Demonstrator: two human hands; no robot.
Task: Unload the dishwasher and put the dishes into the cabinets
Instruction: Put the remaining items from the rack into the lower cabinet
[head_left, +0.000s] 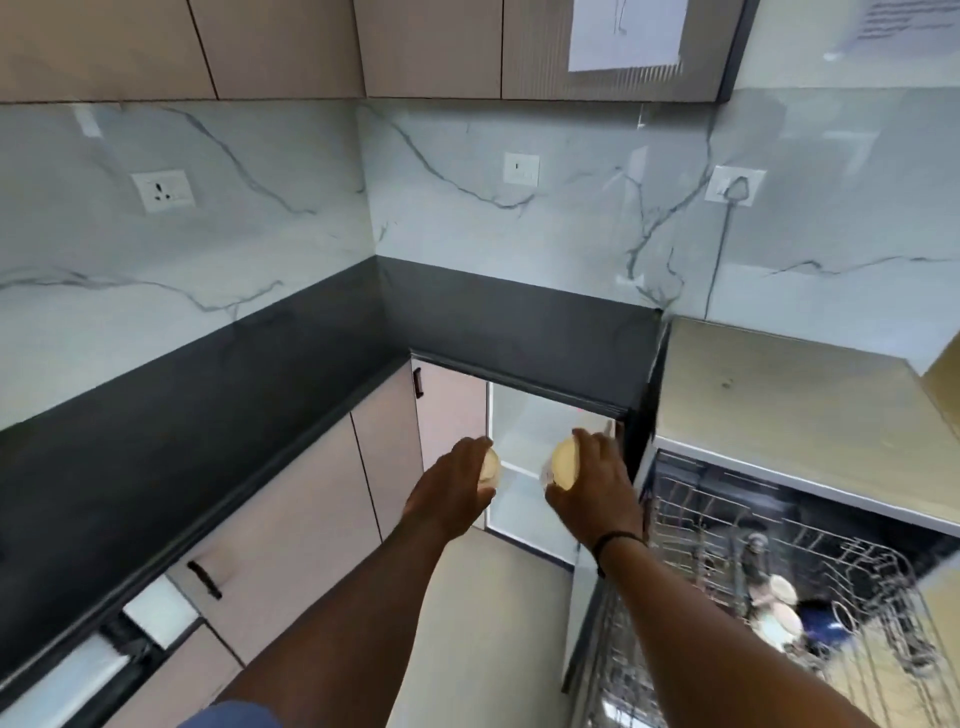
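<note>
Black stone forms the L-shaped worktop (218, 415), which runs along a pale marble-veined wall fitted with a socket (162, 191), a switch (521, 169) and a second socket (734, 185) with a plug and cord in it. Beige upper cabinets (280, 47) are seen overhead, one of them with a sheet of paper (628, 34) fixed to its door. Below the corner of the worktop, a lower cabinet (535, 457) is seen standing open, with white shelves inside; beige doors with dark handles (205, 579) are set to its left. To the right, the dishwasher (779, 415) is open, and its wire rack (727, 597) is pulled out between the right forearm and the cabinet's side; a few pale dishes (782, 592) and a dark blue item are blurred inside it. In front of the open cabinet, a cream-coloured bowl (490, 466) is gripped by the left hand (457, 488), the fingers curled round it from the left. A second cream-coloured bowl (565, 464) is gripped by the right hand (597, 483), the fingers wrapped over its rim from the right. Both bowls are held on edge, near each other but apart, level with the cabinet's shelf. A dark band (615, 540) is worn on the right wrist.
</note>
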